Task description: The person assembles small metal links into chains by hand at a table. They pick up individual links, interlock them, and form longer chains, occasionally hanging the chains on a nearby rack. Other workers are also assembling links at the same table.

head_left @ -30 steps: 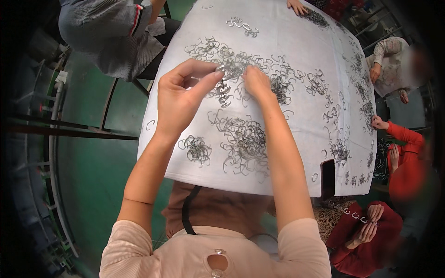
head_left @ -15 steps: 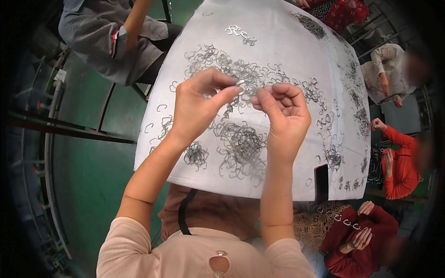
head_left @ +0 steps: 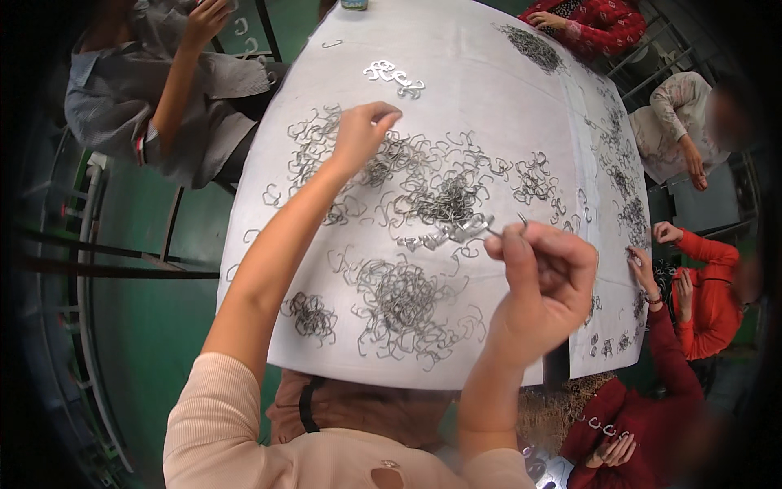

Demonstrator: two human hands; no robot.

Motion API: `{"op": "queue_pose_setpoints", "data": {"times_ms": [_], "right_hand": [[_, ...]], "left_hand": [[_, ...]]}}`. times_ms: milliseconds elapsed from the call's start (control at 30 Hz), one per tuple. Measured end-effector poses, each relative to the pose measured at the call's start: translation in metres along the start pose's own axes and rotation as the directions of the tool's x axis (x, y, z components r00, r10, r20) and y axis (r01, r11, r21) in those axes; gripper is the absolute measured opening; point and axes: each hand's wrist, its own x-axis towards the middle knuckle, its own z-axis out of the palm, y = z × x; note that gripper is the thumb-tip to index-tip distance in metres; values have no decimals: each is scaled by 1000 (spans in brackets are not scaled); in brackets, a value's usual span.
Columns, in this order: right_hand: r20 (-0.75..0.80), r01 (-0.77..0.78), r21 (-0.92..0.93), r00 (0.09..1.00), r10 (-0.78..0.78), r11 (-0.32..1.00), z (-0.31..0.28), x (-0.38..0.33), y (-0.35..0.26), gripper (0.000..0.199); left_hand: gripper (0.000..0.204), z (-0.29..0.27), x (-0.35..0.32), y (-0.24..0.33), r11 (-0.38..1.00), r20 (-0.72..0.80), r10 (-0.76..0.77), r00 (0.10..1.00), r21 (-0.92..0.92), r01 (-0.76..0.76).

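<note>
The left hand (head_left: 358, 134), fingers pinched down into the far wire hooks (head_left: 383, 167) on the desk (head_left: 489, 106), is extended well beyond the right hand (head_left: 542, 285), which is raised nearer the body, clenched on a thin wire piece (head_left: 498, 232) angled up and leftward.

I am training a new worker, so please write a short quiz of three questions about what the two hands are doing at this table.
1. True or false: the left hand reaches out over the scattered wire hooks.
2. What does the right hand pinch? A) a cloth B) a thin wire piece C) a cup
3. What colour is the table cover?

Key: 1 true. 2 B. 3 white.
</note>
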Motion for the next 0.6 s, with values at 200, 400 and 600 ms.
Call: {"op": "queue_pose_setpoints", "data": {"times_ms": [200,400,600], "right_hand": [[-36,0,-73,999,-3,997,-21,13,-8,39],[-1,27,-118,1000,-28,993,-30,20,-6,40],[-50,31,-81,998,-35,996,-24,22,5,31]], "left_hand": [[18,63,85,-71,851,97,22,995,520,-69],[17,87,112,-85,713,241,17,970,678,-181],[14,62,84,-66,798,213,88,973,570,-197]]}}
